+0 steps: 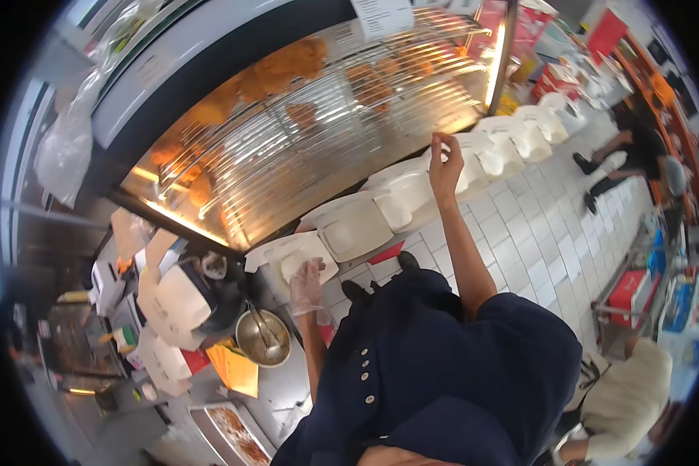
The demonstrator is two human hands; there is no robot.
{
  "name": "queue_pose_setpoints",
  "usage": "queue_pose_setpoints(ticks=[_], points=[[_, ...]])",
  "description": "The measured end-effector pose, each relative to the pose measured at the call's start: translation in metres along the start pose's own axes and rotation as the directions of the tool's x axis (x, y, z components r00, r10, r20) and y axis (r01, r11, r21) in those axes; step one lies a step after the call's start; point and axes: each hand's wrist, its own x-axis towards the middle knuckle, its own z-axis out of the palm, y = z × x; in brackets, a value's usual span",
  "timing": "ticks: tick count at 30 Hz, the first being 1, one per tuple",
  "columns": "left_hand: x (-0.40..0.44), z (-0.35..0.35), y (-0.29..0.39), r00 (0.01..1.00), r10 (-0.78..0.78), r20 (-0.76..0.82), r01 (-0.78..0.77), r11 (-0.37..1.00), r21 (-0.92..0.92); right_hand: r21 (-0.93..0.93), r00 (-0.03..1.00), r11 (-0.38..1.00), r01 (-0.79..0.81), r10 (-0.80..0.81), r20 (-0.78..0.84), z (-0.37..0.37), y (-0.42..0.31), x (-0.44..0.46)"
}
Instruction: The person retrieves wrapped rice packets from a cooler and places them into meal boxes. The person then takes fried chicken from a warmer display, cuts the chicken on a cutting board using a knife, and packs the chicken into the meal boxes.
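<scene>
My left hand (306, 287), in a clear plastic glove, lies at the near edge of an open white takeaway box (290, 257). Its fingers are loosely extended over the box, with no food visible in them. My bare right hand (445, 166) is raised above the row of boxes, its fingers curled into a pinch. Whatever they hold, if anything, is too small to name. Below and beside that hand, several open white boxes (356, 230) stand in a line along the front of a lit glass food cabinet (311, 147). Fried pieces (276, 70) rest on the cabinet's wire racks.
To the left are a steel bowl (263, 338) with a utensil, orange paper sheets (233, 370), open cardboard boxes (175, 299) and a food tray (237, 432). One person (627, 388) stands at lower right, another (646, 151) farther back. White tiles (520, 210) cover the floor.
</scene>
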Motion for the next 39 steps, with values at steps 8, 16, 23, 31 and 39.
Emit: queue_pose_setpoints(ticks=[8, 16, 23, 31, 39], points=[[0.026, -0.034, 0.085, 0.53, 0.092, -0.843, -0.428, 0.887, -0.173, 0.312, 0.679, 0.775, 0.55, -0.632, 0.373, 0.132, -0.109, -0.083], [0.074, -0.065, 0.144, 0.297, 0.22, -0.929, -0.301, 0.945, 0.127, 0.191, 0.609, 0.866, 0.463, -0.467, 0.641, 0.153, -0.116, -0.093], [0.087, -0.062, 0.166, 0.351, 0.041, -0.935, -0.157, 0.987, -0.015, 0.276, 0.714, 0.845, 0.458, -0.535, 0.452, 0.053, -0.104, -0.033], [0.075, 0.031, 0.194, 0.532, 0.253, -0.808, -0.356, 0.933, 0.057, 0.099, 0.74, 0.986, 0.134, -0.166, 0.652, -0.039, -0.049, -0.081], [0.085, 0.081, 0.222, 0.66, 0.543, -0.519, -0.52, 0.829, 0.205, -0.061, 0.61, 0.992, -0.112, 0.117, 0.783, -0.075, -0.033, -0.116]])
